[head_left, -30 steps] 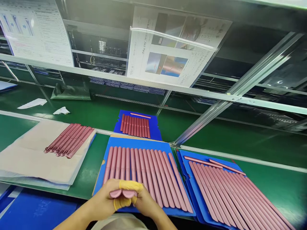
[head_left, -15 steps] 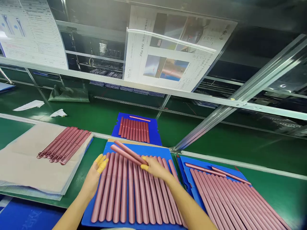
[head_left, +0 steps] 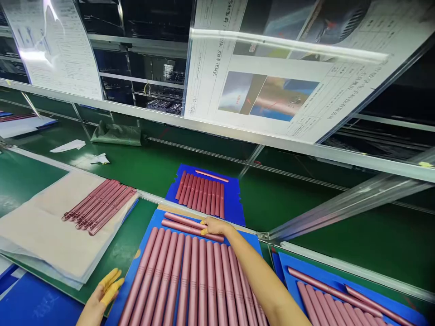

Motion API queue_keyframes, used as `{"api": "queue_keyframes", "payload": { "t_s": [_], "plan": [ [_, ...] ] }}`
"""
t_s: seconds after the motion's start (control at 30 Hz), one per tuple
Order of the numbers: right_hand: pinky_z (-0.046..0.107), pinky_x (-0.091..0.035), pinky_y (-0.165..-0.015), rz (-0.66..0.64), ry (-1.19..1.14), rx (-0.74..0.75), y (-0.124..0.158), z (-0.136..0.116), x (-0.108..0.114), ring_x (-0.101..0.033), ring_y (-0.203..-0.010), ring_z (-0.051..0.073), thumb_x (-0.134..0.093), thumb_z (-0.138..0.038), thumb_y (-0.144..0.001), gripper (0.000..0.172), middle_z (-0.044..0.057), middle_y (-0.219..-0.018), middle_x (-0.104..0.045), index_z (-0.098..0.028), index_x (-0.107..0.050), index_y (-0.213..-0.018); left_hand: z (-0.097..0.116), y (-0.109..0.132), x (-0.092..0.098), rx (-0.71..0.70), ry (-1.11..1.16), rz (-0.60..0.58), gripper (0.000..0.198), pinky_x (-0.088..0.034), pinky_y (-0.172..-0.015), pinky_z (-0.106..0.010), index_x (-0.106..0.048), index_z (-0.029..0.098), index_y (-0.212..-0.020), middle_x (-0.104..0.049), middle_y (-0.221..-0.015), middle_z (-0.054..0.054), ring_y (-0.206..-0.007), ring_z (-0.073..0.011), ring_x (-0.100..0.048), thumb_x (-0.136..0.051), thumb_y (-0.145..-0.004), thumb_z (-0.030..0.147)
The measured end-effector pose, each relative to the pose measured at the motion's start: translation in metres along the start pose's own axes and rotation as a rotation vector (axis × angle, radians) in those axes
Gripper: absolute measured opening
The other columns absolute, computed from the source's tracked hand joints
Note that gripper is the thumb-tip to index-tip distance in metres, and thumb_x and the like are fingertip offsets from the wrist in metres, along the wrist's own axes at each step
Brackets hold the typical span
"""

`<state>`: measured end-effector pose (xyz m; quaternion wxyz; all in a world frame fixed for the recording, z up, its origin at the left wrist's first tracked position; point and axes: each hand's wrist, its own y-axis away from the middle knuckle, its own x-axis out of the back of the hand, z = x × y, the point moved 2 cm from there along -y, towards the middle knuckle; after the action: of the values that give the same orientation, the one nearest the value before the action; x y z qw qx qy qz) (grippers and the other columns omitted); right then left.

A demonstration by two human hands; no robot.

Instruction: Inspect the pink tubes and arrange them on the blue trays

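Observation:
My right hand (head_left: pixel 215 226) reaches to the far end of the near blue tray (head_left: pixel 159 218) and rests on two pink tubes (head_left: pixel 183 223) lying crosswise there, fingers curled on them. Below them a row of several pink tubes (head_left: pixel 193 280) lies lengthwise on the tray. My left hand (head_left: pixel 102 294), with yellow finger cots, sits at the tray's left edge near the bottom, fingers stretched out and holding nothing.
A smaller blue tray (head_left: pixel 234 203) with pink tubes stands beyond on the green belt. A bundle of pink tubes (head_left: pixel 98 206) lies on beige paper (head_left: pixel 41 226) at left. Another blue tray (head_left: pixel 306 271) of tubes is at right. Instruction sheets (head_left: pixel 272 77) hang overhead.
My right hand carried two tubes from the tray's near end to its far end and laid them crosswise. My left hand drew back to the tray's lower left edge. The view moved forward.

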<state>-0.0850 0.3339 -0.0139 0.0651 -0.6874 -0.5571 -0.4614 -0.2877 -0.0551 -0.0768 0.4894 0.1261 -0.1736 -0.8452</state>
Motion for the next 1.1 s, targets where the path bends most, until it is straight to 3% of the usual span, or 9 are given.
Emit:
{"api": "queue_keyframes", "payload": {
  "t_s": [0.1,0.27,0.4,0.5,0.73,0.83,0.93,1.1],
  "plan": [
    [0.026,-0.041,-0.062,0.021,-0.018,0.035,-0.005,0.009,-0.003,-0.052,-0.065,0.014,-0.067,-0.03,-0.063,0.021,-0.003,-0.069,-0.059,-0.019,-0.066,-0.081,0.003,0.007,-0.009,-0.025,-0.04,-0.014,0.07,-0.048,-0.09,-0.043,-0.063,0.021,-0.095,-0.064,-0.114,-0.015,-0.106,-0.0354,-0.059,-0.072,-0.043,0.067],
    [0.028,-0.046,-0.07,0.177,-0.055,0.077,-0.004,0.023,-0.011,-0.058,-0.079,0.016,-0.058,-0.022,-0.073,0.049,0.003,-0.092,-0.065,-0.018,-0.053,-0.121,0.012,0.01,-0.026,-0.071,-0.023,-0.044,0.069,-0.044,-0.096,-0.043,-0.064,0.021,-0.096,-0.064,-0.114,-0.013,-0.107,-0.0346,-0.058,-0.076,-0.043,0.063],
    [0.03,-0.045,-0.085,0.249,-0.069,0.111,0.011,0.044,-0.012,-0.058,-0.098,0.017,-0.052,-0.018,-0.077,0.04,0.006,-0.112,-0.064,-0.019,-0.058,-0.117,0.021,0.008,-0.029,-0.005,-0.038,-0.099,0.07,-0.043,-0.099,-0.044,-0.063,0.02,-0.096,-0.064,-0.115,-0.012,-0.109,-0.0349,-0.057,-0.08,-0.039,0.056],
    [0.033,-0.043,-0.093,0.321,-0.038,0.096,0.028,0.059,-0.014,-0.056,-0.104,0.018,-0.052,-0.015,-0.077,0.036,0.007,-0.112,-0.064,-0.018,-0.063,-0.11,0.026,0.007,-0.028,0.004,-0.063,-0.096,0.068,-0.041,-0.101,-0.045,-0.063,0.021,-0.096,-0.064,-0.116,-0.01,-0.111,-0.035,-0.055,-0.08,-0.039,0.054],
    [0.044,-0.033,-0.101,0.601,0.095,-0.025,0.056,0.052,-0.025,-0.047,-0.113,0.026,-0.054,-0.023,-0.078,0.034,0.01,-0.117,-0.058,-0.023,-0.064,-0.111,0.019,-0.012,-0.023,-0.058,-0.095,-0.121,0.058,-0.035,-0.106,-0.043,-0.06,0.021,-0.101,-0.064,-0.114,-0.008,-0.117,-0.0319,-0.051,-0.078,-0.05,0.041],
    [0.044,-0.027,-0.106,0.758,0.088,-0.149,0.088,0.059,-0.031,-0.04,-0.122,0.025,-0.046,-0.031,-0.083,0.042,0.013,-0.129,-0.051,-0.017,-0.056,-0.122,0.012,-0.026,-0.017,-0.077,-0.128,-0.111,0.049,-0.033,-0.107,-0.04,-0.06,0.02,-0.102,-0.062,-0.116,-0.008,-0.119,-0.0289,-0.05,-0.074,-0.057,0.034],
    [0.044,-0.028,-0.107,0.901,0.043,-0.345,0.146,0.081,-0.052,-0.04,-0.124,0.025,-0.036,-0.039,-0.084,0.052,0.017,-0.13,-0.051,-0.008,-0.051,-0.124,0.007,-0.039,-0.013,-0.082,-0.192,-0.126,0.038,-0.032,-0.107,-0.035,-0.06,0.019,-0.102,-0.062,-0.117,-0.008,-0.12,-0.0253,-0.049,-0.067,-0.066,0.026],
    [0.048,-0.046,-0.091,0.938,-0.083,-0.677,0.252,0.104,-0.135,-0.061,-0.101,0.032,-0.029,-0.046,-0.076,0.064,0.024,-0.108,-0.064,-0.001,-0.058,-0.11,0.01,-0.048,-0.022,0.025,-0.256,-0.185,0.034,-0.038,-0.102,-0.035,-0.058,0.016,-0.108,-0.062,-0.118,-0.011,-0.116,-0.0228,-0.053,-0.059,-0.075,0.021]
  ]
}}
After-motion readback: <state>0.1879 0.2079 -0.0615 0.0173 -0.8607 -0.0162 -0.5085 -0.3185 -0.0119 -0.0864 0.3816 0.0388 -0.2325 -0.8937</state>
